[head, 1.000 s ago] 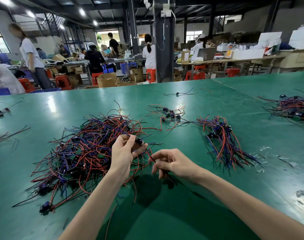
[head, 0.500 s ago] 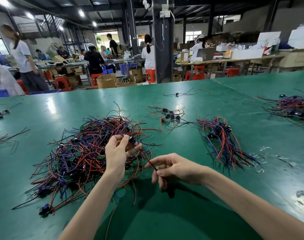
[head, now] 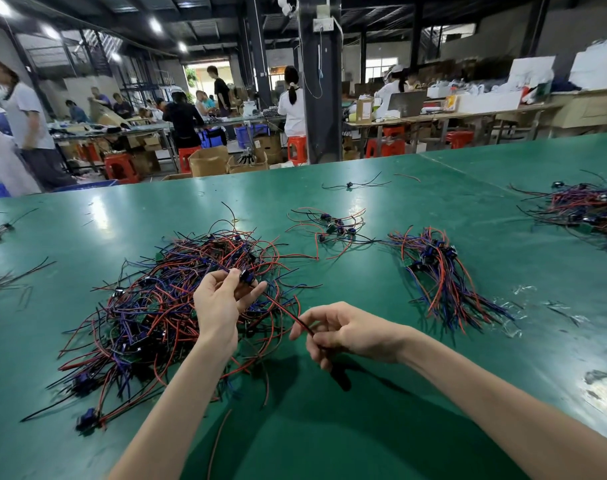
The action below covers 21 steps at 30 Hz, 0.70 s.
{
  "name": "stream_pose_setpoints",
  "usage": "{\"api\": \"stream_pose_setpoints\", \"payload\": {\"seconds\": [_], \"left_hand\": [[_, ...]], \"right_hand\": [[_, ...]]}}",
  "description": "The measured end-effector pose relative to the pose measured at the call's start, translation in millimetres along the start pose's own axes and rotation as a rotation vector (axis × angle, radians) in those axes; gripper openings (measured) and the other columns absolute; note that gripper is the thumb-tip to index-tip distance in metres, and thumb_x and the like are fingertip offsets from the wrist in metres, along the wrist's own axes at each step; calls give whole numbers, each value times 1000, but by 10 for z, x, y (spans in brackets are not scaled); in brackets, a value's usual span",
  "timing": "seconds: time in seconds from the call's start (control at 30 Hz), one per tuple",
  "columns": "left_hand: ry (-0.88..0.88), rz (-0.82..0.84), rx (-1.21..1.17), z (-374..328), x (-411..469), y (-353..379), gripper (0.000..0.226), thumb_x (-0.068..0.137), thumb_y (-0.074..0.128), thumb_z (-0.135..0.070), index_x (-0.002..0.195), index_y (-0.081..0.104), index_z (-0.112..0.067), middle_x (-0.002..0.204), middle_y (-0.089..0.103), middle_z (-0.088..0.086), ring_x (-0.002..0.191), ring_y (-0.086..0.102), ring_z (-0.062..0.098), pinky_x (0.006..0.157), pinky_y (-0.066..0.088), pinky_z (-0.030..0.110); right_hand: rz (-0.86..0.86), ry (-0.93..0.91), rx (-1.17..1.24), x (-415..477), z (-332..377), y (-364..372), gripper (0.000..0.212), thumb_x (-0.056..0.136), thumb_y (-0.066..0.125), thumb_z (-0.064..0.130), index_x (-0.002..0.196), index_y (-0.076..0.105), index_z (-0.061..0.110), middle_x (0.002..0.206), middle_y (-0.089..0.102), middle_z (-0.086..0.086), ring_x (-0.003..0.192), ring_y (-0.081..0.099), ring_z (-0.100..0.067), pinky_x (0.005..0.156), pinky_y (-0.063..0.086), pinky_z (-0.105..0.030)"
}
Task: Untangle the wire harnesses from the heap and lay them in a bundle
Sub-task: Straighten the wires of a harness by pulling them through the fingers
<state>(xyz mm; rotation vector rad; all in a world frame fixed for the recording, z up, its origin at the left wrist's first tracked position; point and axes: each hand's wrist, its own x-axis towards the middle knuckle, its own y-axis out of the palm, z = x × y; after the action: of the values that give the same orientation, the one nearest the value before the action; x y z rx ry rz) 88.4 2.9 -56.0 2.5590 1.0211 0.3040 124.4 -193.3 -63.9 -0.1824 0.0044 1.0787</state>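
The left hand pinches a harness connector above the heap; the right hand grips, seemingly, its wires.

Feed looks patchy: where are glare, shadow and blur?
Head view: lamp glare streaks the table at far left; hand shadows darken it under the right hand; the heap blurs at its near edge, as does the person at far left.
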Motion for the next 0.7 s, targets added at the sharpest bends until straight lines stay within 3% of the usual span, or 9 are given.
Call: {"api": "stream_pose_setpoints", "payload": {"seconds": [0.23,0.43,0.6,0.7], "left_hand": [[9,-6,7,1,17,-37,16,96,52,-4,80,49,-5,74,52,11,57,64,17,59,58,28],[8,-20,35,43,43,-52,16,96,52,-5,80,48,-5,76,52,11,54,65,14,59,58,28],[-32,-20,12,47,41,-44,16,95,52,-3,80,49,-5,78,52,13,54,66,14,57,57,26],[-58,-32,-9,27,37,-42,16,95,52,-3,79,49,-5,79,51,13,55,65,14,58,58,27]], "right_hand": [[60,106,78,-14,0,-46,26,100,30,-1,102,55,7,60,56,1,48,57,-13,53,48,-25],[63,58,63,-14,-6,-81,27,101,29,0,99,54,9,58,43,-3,44,51,-13,49,44,-22],[65,-29,-8,-11,-42,-69,29,99,31,-6,102,54,11,61,53,-3,52,56,-15,58,50,-25],[58,5,-19,-10,-57,-89,33,97,30,-10,101,56,11,59,55,-2,51,58,-15,54,50,-24]]}}
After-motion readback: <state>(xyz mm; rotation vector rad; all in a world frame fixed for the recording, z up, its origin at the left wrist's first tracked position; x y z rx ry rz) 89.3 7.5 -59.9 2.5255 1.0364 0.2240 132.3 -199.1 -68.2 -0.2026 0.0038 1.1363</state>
